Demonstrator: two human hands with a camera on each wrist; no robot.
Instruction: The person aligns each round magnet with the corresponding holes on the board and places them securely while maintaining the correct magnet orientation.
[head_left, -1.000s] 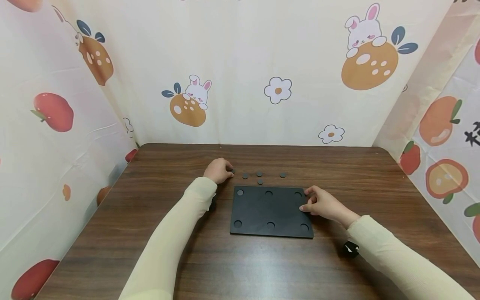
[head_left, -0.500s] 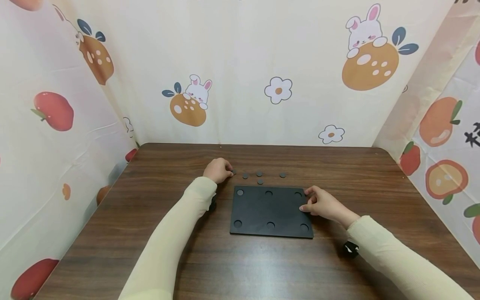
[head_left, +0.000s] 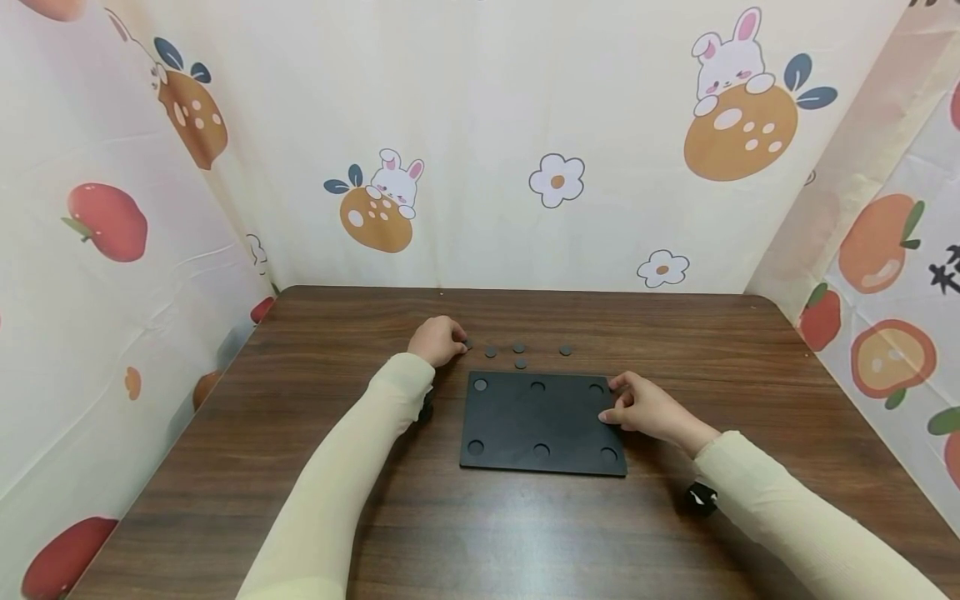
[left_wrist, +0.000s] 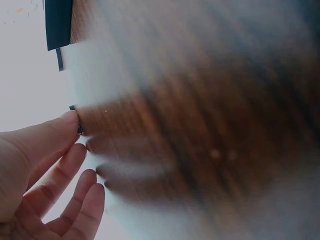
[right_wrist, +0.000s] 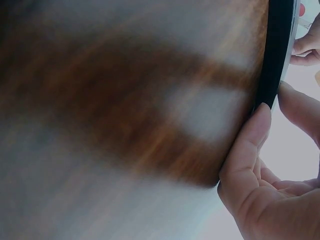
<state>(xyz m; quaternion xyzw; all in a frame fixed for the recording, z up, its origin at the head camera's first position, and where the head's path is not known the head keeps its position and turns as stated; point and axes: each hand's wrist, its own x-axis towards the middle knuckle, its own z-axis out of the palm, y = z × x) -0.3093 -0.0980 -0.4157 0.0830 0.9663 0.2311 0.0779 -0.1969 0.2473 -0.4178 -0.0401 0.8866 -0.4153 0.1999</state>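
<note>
On the desk (head_left: 300,500), head view: a black board (head_left: 542,421) with six round holes lies at centre. The right hand (head_left: 645,408) rests at its right edge, fingers clamped lightly on that edge. Beyond the far edge lie small black discs (head_left: 519,347). The left hand (head_left: 438,340) sits at the left end of this row, fingers curled onto the leftmost disc (head_left: 468,342).

Left wrist view: blurred. A fingertip (left_wrist: 67,120) presses the thin disc (left_wrist: 77,120) edge-on; the other fingers are loosely bent, apart from it.

Right wrist view: the thumb and fingers (right_wrist: 250,135) touch the board's edge (right_wrist: 277,55).

Risk: the disc is thin and flat, so a shallow pinch could let it slip or slide into its neighbours. Uneven pressure from the right hand could shift the board.
</note>
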